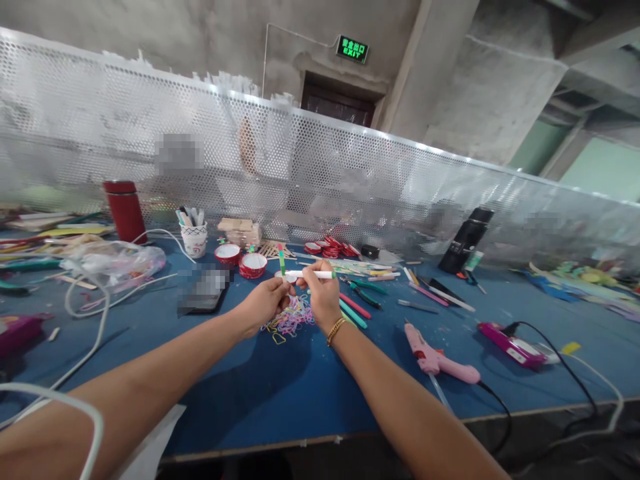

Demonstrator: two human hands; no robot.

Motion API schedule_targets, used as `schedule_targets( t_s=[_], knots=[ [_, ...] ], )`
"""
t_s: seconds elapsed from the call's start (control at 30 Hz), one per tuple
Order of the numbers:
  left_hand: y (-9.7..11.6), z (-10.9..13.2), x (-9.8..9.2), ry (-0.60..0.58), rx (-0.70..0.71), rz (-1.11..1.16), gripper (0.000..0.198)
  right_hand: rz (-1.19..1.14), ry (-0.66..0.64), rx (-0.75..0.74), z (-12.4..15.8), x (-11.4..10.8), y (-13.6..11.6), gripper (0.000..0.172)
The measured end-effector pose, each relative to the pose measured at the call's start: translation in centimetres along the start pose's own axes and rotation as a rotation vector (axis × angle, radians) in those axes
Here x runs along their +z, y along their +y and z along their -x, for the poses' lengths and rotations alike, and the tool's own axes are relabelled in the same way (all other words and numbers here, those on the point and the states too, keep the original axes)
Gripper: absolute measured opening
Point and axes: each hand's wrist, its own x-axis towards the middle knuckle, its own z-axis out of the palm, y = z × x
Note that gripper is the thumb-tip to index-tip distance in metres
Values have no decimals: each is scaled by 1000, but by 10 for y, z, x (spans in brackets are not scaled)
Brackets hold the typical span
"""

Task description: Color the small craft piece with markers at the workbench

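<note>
My right hand (324,293), with a gold bracelet at its wrist, grips a white marker pen (320,274) with a green end, held about level. My left hand (267,305) pinches a narrow upright stick (282,259) coloured green with pink near its top. The marker's tip end is at the stick, but whether they touch I cannot tell. Just below both hands lies a heap of pastel paper-clip-like pieces (293,317). Pliers with green handles (369,287) and several coloured pens (353,312) rest to the right of my right hand.
Behind the hands stand round red-and-white tins (253,265) and a cup of markers (194,239). A phone (204,290) lies left. To the right are a pink glue gun (440,357), a purple power strip (513,345) and a black bottle (466,240). A red flask (125,212) stands far left.
</note>
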Motion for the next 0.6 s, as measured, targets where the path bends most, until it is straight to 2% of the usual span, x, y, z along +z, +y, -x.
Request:
schedule_targets(
  t_s=[0.2, 0.37, 0.5, 0.6],
  knots=[
    [-3, -2, 0, 6, 8, -2, 23, -16, 54, 25, -3, -2, 3, 15],
    [-5, -4, -1, -16, 5, -8, 23, -22, 4, 37, -4, -2, 4, 16],
    [-3, -3, -1, -4, -3, -23, 22, -40, 52, 48, -4, -2, 4, 15],
    [-3, -1, -1, -21, -3, -17, 23, -61, 29, 52, -4, -1, 3, 15]
  ],
)
